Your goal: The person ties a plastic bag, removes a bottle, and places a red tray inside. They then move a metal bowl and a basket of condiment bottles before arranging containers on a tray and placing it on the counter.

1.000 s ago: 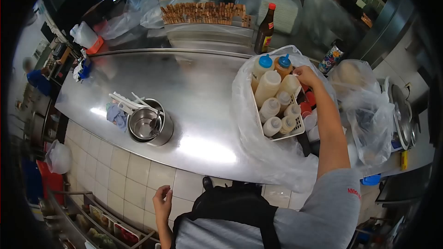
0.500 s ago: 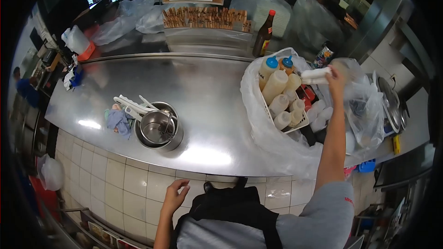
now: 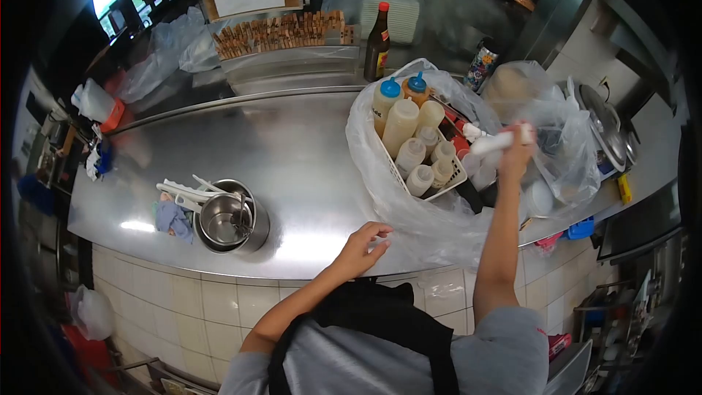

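My right hand [image 3: 518,152] is closed around a white, elongated thing [image 3: 491,145], too blurred to name. It hovers over the right side of a white plastic basket [image 3: 447,189] that stands in a clear plastic bag [image 3: 363,148]. Several pale squeeze bottles [image 3: 401,128] are packed in this basket, two of them with blue caps. Small translucent containers [image 3: 482,174] lie just below the white thing. My left hand [image 3: 360,250] is over the counter's front edge, thumb and fingers apart, holding nothing, near the bag's lower edge.
On the steel counter [image 3: 307,175], nested metal pots [image 3: 256,230] stand at left beside a bluish cloth [image 3: 174,219]. Behind are a brown bottle [image 3: 376,44], a row of wooden clothespins [image 3: 278,33] and a patterned can [image 3: 481,64]. More clear plastic [image 3: 570,161] lies at right.
My left hand has risen from below the counter to its front edge, near the bag. My right hand has lowered toward me with the white thing. The view has shifted.
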The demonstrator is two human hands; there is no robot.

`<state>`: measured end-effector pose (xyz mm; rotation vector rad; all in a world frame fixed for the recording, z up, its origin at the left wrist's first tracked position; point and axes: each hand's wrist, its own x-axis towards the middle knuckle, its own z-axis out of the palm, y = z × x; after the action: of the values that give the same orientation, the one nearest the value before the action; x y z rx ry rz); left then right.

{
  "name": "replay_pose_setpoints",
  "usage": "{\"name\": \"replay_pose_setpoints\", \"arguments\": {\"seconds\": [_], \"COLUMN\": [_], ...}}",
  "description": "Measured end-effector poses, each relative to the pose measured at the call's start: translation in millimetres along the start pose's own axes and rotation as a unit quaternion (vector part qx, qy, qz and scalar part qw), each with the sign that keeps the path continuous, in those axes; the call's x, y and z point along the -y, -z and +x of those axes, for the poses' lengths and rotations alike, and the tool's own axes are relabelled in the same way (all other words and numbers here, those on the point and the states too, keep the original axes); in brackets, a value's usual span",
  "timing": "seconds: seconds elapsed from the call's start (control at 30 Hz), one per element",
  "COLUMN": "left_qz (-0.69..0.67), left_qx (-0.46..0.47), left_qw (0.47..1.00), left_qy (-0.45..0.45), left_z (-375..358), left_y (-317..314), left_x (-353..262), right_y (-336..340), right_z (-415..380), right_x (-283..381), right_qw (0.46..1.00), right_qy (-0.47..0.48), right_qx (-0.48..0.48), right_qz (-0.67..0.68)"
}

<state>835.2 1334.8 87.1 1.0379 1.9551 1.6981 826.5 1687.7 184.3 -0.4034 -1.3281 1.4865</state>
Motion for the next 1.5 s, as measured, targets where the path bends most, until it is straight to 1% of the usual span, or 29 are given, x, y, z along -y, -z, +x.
{"name": "replay_pose_setpoints", "arguments": {"seconds": [0.07,0.13,0.17,0.2,0.23,0.27,0.33,0.37,0.43,0.47,0.57,0.6,0.63,0.67,0.73,0.8,0.87,0.93,1.03,1.07,1.13,1.17,1.23,1.27,1.33,1.37,1.43,1.47,1.5], "left_qz": [-0.026,-0.049,-0.047,-0.002,0.044,0.046,0.145,0.15,0.288,0.351,0.285,0.285,0.216,0.144,-0.026,0.034,0.094,0.133,0.216,0.216,0.143,0.143,0.13,0.13,-0.02,-0.021,-0.06,0.085,0.085], "left_qx": [-0.012,-0.068,-0.067,-0.101,-0.133,-0.135,-0.033,-0.036,0.076,0.087,0.071,0.07,-0.016,-0.105,-0.195,-0.228,-0.256,-0.189,-0.133,-0.126,-0.283,-0.277,-0.237,-0.235,-0.197,-0.193,-0.054,-0.08,-0.076], "left_qw": [0.999,0.993,0.993,0.995,0.988,0.987,0.972,0.972,0.951,0.93,0.955,0.955,0.975,0.978,0.978,0.97,0.957,0.954,0.937,0.938,0.943,0.945,0.963,0.963,0.975,0.976,0.979,0.953,0.953], "left_qy": [0.038,0.08,0.08,0.004,-0.072,-0.07,-0.181,-0.18,-0.085,-0.064,-0.041,-0.036,0.039,0.111,0.07,0.082,0.096,0.192,0.239,0.241,0.098,0.101,-0.007,-0.006,0.103,0.102,0.187,0.281,0.279], "left_z": [14,37,54,72,86,96,115,116,109,105,106,114,129,146,179,209,226,230,229,233,242,249,264,271,281,280,272,267,266], "left_y": [1,4,7,11,14,14,18,20,18,16,21,25,28,33,46,56,66,73,84,85,86,87,90,92,95,93,95,105,115], "left_x": [8,21,17,12,8,14,32,38,50,71,112,109,108,103,93,129,164,184,140,123,94,87,80,87,118,135,176,204,195], "right_y": [21,50,50,47,51,47,57,61,71,71,57,51,47,44,31,19,19,11,14,15,19,18,16,17,20,23,27,26,24], "right_z": [-8,-26,-42,-62,-76,-89,-103,-112,-129,-139,-156,-154,-152,-150,-147,-142,-139,-136,-137,-137,-138,-137,-133,-133,-133,-135,-137,-136,-135], "right_x": [24,29,21,6,-15,-20,-54,-68,-89,-92,-91,-82,-79,-84,-81,-76,-78,-67,-73,-74,-73,-71,-66,-67,-70,-72,-76,-75,-72], "right_qw": [1.0,0.96,0.937,0.904,0.89,0.879,0.875,0.874,0.859,0.858,0.848,0.856,0.855,0.869,0.869,0.872,0.862,0.851,0.859,0.858,0.87,0.868,0.857,0.856,0.861,0.862,0.862,0.863,0.866], "right_qy": [-0.005,-0.16,-0.251,-0.339,-0.407,-0.437,-0.471,-0.472,-0.494,-0.496,-0.515,-0.512,-0.506,-0.487,-0.492,-0.488,-0.506,-0.524,-0.512,-0.514,-0.492,-0.495,-0.515,-0.516,-0.507,-0.506,-0.507,-0.505,-0.499], "right_qx": [0.0,0.202,0.195,0.189,0.158,0.138,0.085,0.089,0.117,0.118,0.113,0.068,0.023,0.006,0.017,0.031,0.029,0.023,0.014,0.008,0.035,0.029,0.025,0.023,0.037,0.033,0.012,0.01,0.019], "right_qz": [0.017,-0.107,-0.143,-0.178,-0.135,-0.132,-0.079,-0.076,-0.065,-0.062,-0.054,0.031,0.114,0.088,0.048,-0.006,0.013,0.019,0.012,0.012,-0.008,-0.009,-0.018,-0.018,-0.022,-0.021,0.013,0.013,-0.012]}}
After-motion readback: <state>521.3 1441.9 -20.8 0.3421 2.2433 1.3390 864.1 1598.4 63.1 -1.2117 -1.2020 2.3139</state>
